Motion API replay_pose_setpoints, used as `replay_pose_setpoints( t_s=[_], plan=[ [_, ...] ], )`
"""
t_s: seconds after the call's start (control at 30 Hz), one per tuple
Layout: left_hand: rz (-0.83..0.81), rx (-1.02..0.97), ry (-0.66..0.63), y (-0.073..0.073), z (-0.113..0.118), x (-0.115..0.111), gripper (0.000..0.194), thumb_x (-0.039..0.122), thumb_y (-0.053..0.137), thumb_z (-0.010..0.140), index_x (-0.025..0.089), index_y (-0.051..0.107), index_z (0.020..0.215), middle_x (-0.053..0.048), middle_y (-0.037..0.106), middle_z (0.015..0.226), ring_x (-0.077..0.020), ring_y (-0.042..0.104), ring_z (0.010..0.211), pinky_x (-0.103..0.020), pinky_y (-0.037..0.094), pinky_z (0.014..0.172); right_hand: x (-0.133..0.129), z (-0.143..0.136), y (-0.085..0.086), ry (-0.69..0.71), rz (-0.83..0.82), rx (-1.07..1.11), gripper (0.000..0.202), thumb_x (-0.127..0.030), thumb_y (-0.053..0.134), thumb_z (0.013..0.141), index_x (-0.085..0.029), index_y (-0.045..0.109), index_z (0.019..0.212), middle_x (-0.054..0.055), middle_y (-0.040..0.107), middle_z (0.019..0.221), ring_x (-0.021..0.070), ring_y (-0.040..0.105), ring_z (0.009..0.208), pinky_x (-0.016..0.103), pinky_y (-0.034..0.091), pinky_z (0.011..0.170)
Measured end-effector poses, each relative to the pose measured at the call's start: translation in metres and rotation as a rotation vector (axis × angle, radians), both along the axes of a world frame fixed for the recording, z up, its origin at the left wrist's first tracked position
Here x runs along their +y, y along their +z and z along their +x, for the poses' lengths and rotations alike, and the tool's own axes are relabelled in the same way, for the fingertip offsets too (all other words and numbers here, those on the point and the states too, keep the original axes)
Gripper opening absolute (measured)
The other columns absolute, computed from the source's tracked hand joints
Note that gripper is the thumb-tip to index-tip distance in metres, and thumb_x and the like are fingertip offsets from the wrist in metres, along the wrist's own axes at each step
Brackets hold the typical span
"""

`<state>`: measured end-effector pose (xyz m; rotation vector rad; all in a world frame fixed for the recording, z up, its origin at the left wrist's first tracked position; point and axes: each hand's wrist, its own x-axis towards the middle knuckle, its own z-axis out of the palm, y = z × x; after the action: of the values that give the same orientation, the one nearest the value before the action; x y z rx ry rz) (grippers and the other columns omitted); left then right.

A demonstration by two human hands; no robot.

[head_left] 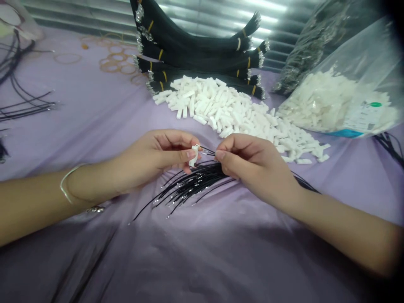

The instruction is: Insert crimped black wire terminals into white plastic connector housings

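White connector housing point(193, 156) lies between the two hands, at the left fingertips; its long axis stands near upright in view, slightly tilted. Held black wires point(208, 150) run crosswise from the right fingertips toward its upper end; whether any terminal is seated inside cannot be told. Left hand point(166, 152): grip closed, thumb and fingers pinching the housing. Right hand point(251, 164): grip closed, thumb and forefinger pinching the wires. Beneath, a loose bundle of black wires point(186, 185), metal-tipped, fans leftward on the cloth-covered table point(94, 105). Beyond: a pile of white housings point(221, 107), banded black wire bundles point(202, 52) behind it, and at right a clear plastic bag point(356, 113) of white pieces.
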<state>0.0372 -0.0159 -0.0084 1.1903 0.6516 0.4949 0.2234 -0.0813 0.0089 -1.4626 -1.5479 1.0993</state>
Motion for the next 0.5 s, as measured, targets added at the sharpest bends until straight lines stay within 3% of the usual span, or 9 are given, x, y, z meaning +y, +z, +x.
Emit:
replay_pose_setpoints(
  t_s=[0.13, 0.5],
  plan=[
    [-0.011, -0.002, 0.022, 0.0009, 0.0009, -0.0011, 0.004, 0.014, 0.064, 0.076, 0.013, 0.066, 0.080, -0.001, 0.059, 0.075, -0.0061, 0.053, 0.063, -0.014, 0.047, 0.059, -0.0018, 0.0000, -0.0034, -0.071, 0.003, -0.058, 0.016, -0.023, 0.054, 0.082, -0.015, 0.050, 0.069, -0.003, 0.047, 0.056, 0.0037, 0.037, 0.048, 0.018, 0.030, 0.044],
    [-0.049, -0.014, 0.047, -0.0003, 0.0004, -0.0013, 0.007, 0.015, 0.066, 0.076, 0.012, 0.064, 0.082, -0.001, 0.059, 0.073, -0.0062, 0.054, 0.063, -0.014, 0.048, 0.058, -0.0019, -0.0016, -0.0026, -0.063, 0.029, -0.138, 0.012, -0.015, 0.053, 0.075, -0.014, 0.049, 0.064, -0.004, 0.047, 0.054, 0.0039, 0.038, 0.048, 0.016, 0.030, 0.043]
  ],
)
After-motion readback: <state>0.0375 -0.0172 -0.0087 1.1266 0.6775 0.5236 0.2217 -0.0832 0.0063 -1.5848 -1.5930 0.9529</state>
